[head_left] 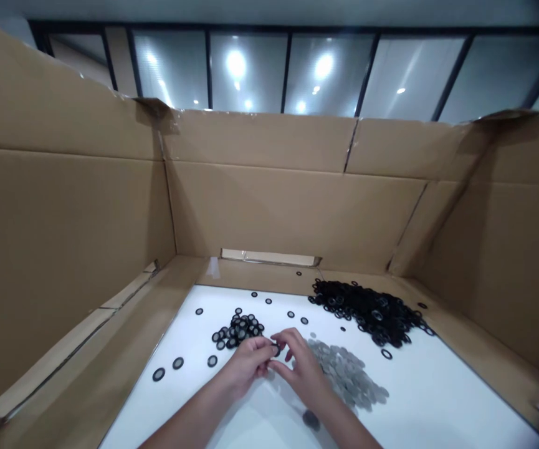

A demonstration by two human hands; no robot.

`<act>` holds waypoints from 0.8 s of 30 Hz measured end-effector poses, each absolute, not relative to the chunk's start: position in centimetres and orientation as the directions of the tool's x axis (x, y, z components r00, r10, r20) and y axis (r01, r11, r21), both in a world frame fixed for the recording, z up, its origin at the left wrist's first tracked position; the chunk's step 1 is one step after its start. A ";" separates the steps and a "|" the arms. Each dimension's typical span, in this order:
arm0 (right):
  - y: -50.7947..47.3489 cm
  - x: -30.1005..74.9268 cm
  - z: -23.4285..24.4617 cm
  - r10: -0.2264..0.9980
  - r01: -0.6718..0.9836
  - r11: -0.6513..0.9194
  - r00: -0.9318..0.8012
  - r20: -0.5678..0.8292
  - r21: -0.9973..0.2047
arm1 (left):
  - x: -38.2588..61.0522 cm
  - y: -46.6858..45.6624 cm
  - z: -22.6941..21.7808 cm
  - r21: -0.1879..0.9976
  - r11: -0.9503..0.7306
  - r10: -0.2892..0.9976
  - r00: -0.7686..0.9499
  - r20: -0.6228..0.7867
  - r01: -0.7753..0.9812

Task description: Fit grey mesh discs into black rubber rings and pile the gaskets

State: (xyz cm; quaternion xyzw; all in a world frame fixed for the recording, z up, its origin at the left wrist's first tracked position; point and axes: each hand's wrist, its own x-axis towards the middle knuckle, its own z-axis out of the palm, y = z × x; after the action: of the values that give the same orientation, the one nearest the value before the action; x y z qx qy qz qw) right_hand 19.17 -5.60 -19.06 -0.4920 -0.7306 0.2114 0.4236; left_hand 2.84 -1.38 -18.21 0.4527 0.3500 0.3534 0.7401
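My left hand [249,362] is closed, its thumb and fingers pinching a small black ring [276,350]. Close against that ring is my right hand [300,365], its index finger and thumb curved and apart around it. Whether the ring has a grey disc inside is too small to tell. Beyond my left hand lies a pile of black rings with grey centres [240,329]. Grey translucent discs [351,374] are heaped beside my right hand, partly hidden by it. A dark round piece [311,420] rests under my right forearm.
A large heap of loose black rings [367,308] covers the far right of the white board [260,424]. Several grey-centred rings [178,363] are scattered at the left and back. Tall cardboard walls [269,206] enclose the board at the left, back and right.
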 end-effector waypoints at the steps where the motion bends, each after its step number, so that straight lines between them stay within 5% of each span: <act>1: -5.7 19.2 -18.9 0.891 0.528 0.447 -0.191 0.412 -0.722 | 2.8 -1.4 -18.2 0.918 0.339 0.837 0.512 -0.195 -0.204; 19: -4.7 18.9 -20.0 0.892 0.588 0.388 -0.046 0.450 -0.709 | 2.4 -1.1 -18.3 0.909 0.362 0.809 0.554 -0.197 -0.205; 24: -5.2 19.1 -19.3 0.883 0.558 0.443 -0.138 0.448 -0.702 | 2.3 -1.0 -18.4 0.902 0.372 0.808 0.554 -0.199 -0.218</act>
State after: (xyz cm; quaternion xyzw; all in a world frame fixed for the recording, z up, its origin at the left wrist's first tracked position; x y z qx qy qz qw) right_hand 19.11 -5.17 -19.34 -0.4930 -0.7306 0.1877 0.4335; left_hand 2.26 -0.95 -18.44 0.4474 0.3300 0.3378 0.7595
